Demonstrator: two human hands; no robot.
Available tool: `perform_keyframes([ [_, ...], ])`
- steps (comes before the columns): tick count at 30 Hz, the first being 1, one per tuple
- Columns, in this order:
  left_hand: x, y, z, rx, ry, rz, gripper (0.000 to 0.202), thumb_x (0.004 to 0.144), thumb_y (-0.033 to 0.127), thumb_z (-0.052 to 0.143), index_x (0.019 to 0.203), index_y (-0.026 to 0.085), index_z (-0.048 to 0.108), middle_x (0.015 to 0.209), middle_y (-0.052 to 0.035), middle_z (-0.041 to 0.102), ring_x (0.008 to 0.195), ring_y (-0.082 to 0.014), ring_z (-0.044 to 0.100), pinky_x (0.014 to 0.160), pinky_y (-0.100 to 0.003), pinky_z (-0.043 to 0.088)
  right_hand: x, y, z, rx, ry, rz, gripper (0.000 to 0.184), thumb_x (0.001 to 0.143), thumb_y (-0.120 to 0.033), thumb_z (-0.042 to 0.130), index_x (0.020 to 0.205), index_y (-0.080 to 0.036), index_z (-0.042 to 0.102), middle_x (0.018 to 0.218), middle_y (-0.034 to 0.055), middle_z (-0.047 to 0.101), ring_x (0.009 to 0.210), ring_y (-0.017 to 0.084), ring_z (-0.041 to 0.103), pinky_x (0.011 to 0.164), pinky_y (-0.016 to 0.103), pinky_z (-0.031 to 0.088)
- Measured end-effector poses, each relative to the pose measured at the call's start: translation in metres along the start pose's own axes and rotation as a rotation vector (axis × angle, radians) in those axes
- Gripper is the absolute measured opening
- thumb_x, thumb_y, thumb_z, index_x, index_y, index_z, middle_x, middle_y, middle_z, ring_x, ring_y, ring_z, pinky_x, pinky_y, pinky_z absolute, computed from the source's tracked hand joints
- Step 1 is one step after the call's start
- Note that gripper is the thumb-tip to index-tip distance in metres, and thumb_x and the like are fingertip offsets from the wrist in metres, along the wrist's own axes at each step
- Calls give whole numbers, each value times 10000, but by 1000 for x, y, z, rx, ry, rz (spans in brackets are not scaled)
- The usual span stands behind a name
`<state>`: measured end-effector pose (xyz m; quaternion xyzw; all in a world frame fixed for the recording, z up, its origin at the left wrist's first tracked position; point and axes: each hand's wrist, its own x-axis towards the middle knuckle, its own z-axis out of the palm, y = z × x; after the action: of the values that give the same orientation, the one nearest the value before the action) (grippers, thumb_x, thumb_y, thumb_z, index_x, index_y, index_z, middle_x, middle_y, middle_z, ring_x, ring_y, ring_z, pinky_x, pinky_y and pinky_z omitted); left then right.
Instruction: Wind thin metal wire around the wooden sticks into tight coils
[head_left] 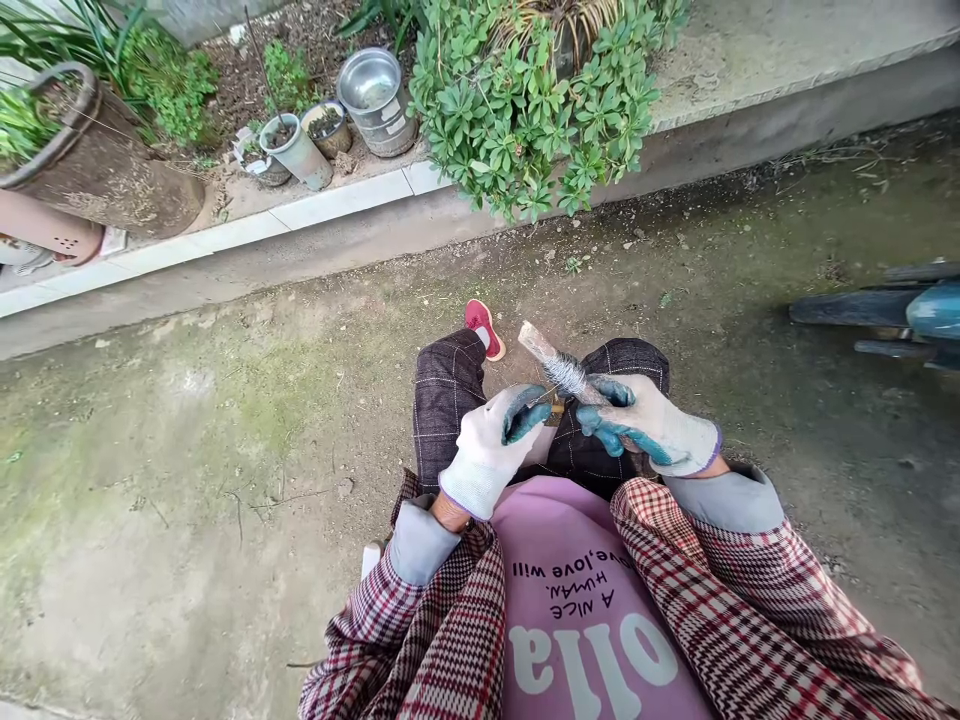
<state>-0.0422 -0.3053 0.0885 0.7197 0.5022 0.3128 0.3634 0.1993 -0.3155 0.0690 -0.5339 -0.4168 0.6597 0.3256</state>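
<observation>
My right hand [637,420], in a white glove with blue-green coated fingers, is closed around a short wooden stick [536,342]. The stick tilts up to the left, its pale cut end pointing away from me. Grey metal wire [566,374] is wound in a thick coil around its middle, just beyond my right fingers. My left hand [499,435], gloved the same way, is beside the coil with its thumb and fingers pinched together. A thin strand of the wire seems to run to those fingertips; its end is hidden.
I sit with checked trousers and a purple apron [570,540] across my lap. Ahead, a raised bed with a tiled edge [341,200] holds a leafy bush [532,110], a metal pot [377,105] and a large planter [105,160]. A dark wheel [847,308] stands at the right.
</observation>
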Motion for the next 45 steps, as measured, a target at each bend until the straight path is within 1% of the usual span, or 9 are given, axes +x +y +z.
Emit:
perform_keyframes([
  [3,1,1,0,70,14,8,281,952,234,719,1233,239,742,1129,-30,837,985,-174,801,950,-283,637,1,1,0,-5,-20,-1,410,797,-525,853,826,-160,669,654,-1,647,449,95,538,391,226,364],
  [9,1,4,-2,128,62,31,241,927,175,701,1152,234,763,1039,-23,843,904,-169,802,885,-271,648,3,2,-2,-44,-50,-28,397,792,-503,863,816,-159,666,656,2,653,468,99,536,399,231,360],
  [16,1,0,-6,154,19,128,223,941,229,709,1156,226,766,1078,-55,843,958,-202,810,907,-308,657,4,2,-3,-56,-52,-80,443,793,-567,852,807,-159,677,665,11,654,497,108,538,419,237,385],
  [20,1,0,-8,181,28,148,202,954,223,695,1145,213,762,1082,-61,844,962,-200,810,903,-303,656,4,4,-3,-41,-56,-83,460,775,-579,866,844,-156,699,668,9,658,493,107,529,418,238,395],
  [25,2,-4,-12,263,55,285,186,996,254,650,1136,182,751,1049,-83,842,933,-211,809,869,-308,654,4,5,-3,-34,-53,-80,442,793,-558,864,878,-150,716,638,-7,635,477,100,519,419,236,405],
  [32,2,-11,-19,452,-32,381,268,1057,292,561,1253,178,705,1034,-99,828,888,-213,789,810,-322,634,4,3,-4,-68,-64,-54,442,786,-558,855,864,-149,705,683,18,662,497,106,538,411,236,391],
  [36,2,-12,-22,480,-60,386,288,1082,315,524,1260,168,695,989,-101,813,866,-210,777,789,-315,616,4,4,-4,-69,-68,-59,413,803,-537,842,850,-155,692,687,14,659,493,101,532,422,242,394],
  [41,2,-13,-23,471,-56,390,290,1080,322,514,1207,163,722,864,-69,781,757,-185,736,713,-289,588,3,2,-2,-87,-63,-32,381,822,-513,826,841,-161,679,677,12,661,494,107,540,427,245,384],
  [45,1,-12,-18,408,8,291,235,1026,292,577,1107,181,767,847,-61,786,740,-183,732,713,-282,590,2,-4,0,-94,-78,-20,403,797,-527,837,843,-155,689,658,7,653,499,107,539,432,241,385],
])
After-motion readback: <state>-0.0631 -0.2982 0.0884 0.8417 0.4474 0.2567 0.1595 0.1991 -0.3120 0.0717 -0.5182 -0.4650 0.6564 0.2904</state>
